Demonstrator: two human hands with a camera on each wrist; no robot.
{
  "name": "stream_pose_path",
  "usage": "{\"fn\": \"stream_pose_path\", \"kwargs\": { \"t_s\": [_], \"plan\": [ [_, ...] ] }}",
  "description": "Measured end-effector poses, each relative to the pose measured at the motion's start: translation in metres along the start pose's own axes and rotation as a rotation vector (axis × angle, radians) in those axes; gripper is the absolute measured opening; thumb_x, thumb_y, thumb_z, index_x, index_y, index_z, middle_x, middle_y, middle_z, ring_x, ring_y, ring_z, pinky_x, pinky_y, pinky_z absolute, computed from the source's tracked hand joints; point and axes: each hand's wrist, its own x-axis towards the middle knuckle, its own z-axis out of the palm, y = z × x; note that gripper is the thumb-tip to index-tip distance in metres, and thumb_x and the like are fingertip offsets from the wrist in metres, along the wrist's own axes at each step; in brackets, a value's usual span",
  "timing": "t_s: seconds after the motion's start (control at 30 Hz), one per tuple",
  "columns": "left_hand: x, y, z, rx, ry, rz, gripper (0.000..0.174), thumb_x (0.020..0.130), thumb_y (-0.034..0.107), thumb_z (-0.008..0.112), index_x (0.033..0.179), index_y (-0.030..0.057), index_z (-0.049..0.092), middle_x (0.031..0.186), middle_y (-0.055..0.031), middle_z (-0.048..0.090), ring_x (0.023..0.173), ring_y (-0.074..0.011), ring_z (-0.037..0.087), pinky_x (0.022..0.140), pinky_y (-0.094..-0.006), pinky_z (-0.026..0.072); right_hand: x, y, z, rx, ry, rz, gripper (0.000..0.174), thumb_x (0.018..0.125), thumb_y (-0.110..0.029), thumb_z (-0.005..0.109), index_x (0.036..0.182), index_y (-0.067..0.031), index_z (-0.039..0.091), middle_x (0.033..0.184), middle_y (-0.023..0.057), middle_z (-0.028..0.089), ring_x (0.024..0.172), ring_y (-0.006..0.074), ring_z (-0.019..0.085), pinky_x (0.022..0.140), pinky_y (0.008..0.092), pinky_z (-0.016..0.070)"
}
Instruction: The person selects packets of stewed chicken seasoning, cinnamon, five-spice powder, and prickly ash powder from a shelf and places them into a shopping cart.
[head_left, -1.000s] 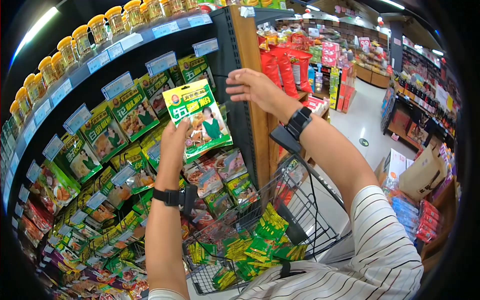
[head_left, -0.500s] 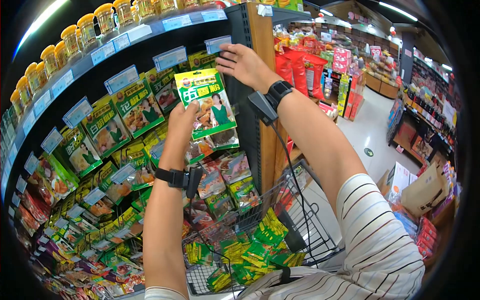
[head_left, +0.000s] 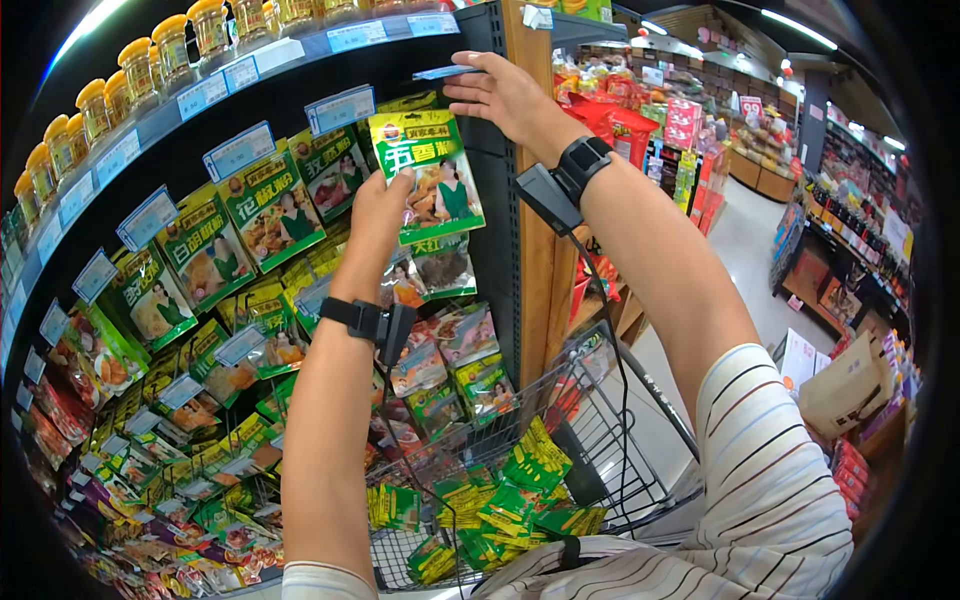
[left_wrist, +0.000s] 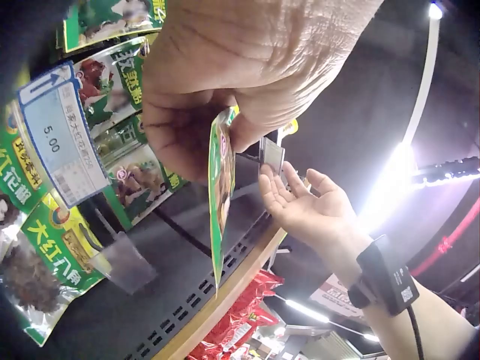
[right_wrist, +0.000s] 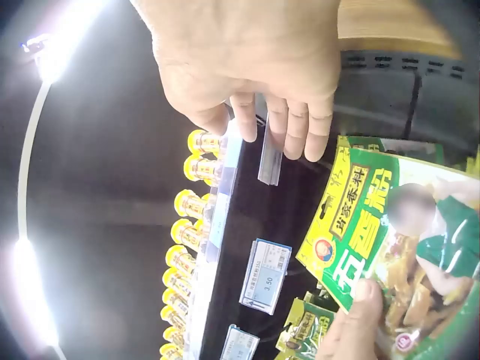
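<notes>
Two hands raised. Head view: left hand (head_left: 380, 215) clamped on the green-yellow packet (head_left: 432, 185), thumb on its front; forearm rises from below the packet. Right hand (head_left: 505, 95) above and right of the packet, fingers apart and extended at a price tag (head_left: 447, 72). Left wrist view: packet edge-on between thumb and curled fingers; right hand beyond the packet, palm showing, fingers relaxed. Right wrist view: fingers touch the tag, up-left of the packet; jars (right_wrist: 180, 262) left of the packet.

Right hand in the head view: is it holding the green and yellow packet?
No, the left hand pinches the packet, and the right hand is apart from it.
</notes>
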Motion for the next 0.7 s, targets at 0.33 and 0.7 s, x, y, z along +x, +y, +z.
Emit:
{"fn": "stream_pose_path", "kwargs": {
  "t_s": [0.33, 0.7],
  "plan": [
    [0.042, -0.004, 0.027, -0.021, -0.022, 0.042, 0.030, 0.099, 0.024, 0.054, 0.113, -0.0012, 0.062, 0.101, -0.0040, 0.066, 0.087, -0.0106, 0.060, 0.078, -0.0289, 0.0464, -0.002, -0.002, -0.006, -0.019, 0.024, 0.018, 0.048, 0.098, -0.033, 0.052, 0.133, 0.0001, 0.049, 0.130, 0.0243, 0.054, 0.120, 0.0309, 0.055, 0.096, 0.0399, 0.0504],
    [0.056, -0.014, 0.035, 0.087, 0.084, 0.038, 0.038, 0.093, 0.031, 0.055, 0.108, -0.0026, 0.063, 0.097, -0.0144, 0.069, 0.084, -0.0231, 0.064, 0.076, -0.0390, 0.0478, -0.006, 0.000, -0.008, -0.039, 0.020, 0.053, 0.046, 0.098, -0.034, 0.052, 0.131, -0.0017, 0.051, 0.134, 0.0223, 0.051, 0.120, 0.0299, 0.056, 0.098, 0.0395, 0.0499]
  ]
}}
